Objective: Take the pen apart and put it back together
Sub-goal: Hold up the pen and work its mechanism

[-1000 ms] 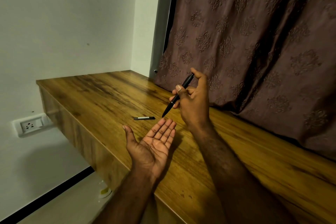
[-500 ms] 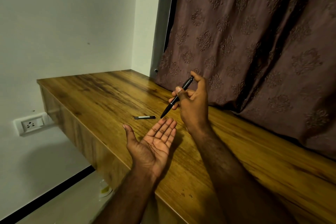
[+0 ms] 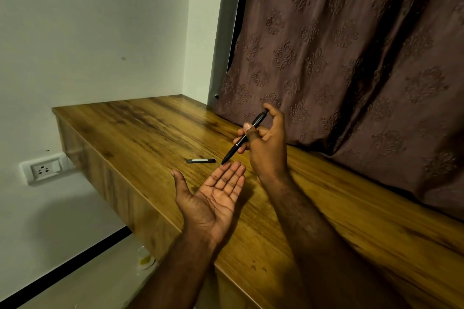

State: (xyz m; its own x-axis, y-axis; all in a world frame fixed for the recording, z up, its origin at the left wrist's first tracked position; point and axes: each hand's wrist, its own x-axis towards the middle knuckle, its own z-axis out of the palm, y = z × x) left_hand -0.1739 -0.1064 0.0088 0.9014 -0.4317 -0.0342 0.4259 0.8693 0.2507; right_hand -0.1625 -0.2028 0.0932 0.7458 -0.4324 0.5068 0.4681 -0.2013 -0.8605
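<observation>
Holds the pen point(image 3: 244, 137) in the air over the table point(image 3: 150, 128), gripped in the right hand point(image 3: 270, 150): thumb curled across the mid-barrel, one finger hooked over the top end, the others curled behind. Slants it top end up and right, toward the curtain point(image 3: 351, 57), tip down and left. Brings that tip just above the fingertips of the left hand point(image 3: 213, 198); cannot tell whether touching or barely apart. Offers the left hand palm up beneath, fingers straight and together, thumb spread wide, grasping nothing.

Looks whole from here, with a thin silver ring partway down the barrel, probably the joint. Probably calls next for the left fingers to close on the lower half, along that same slant, while the right grips the upper. Nearer the tip by far: the left hand.

Leaves a short dark piece point(image 3: 200, 160) flat on the table, just left of the tip and beyond the left fingertips, lying roughly crosswise. Bears a pale strip, perhaps a label, too small to read. No brand or writing legible on the pen either.

Farther out, on the wall below the table: a white socket point(image 3: 45, 169).
</observation>
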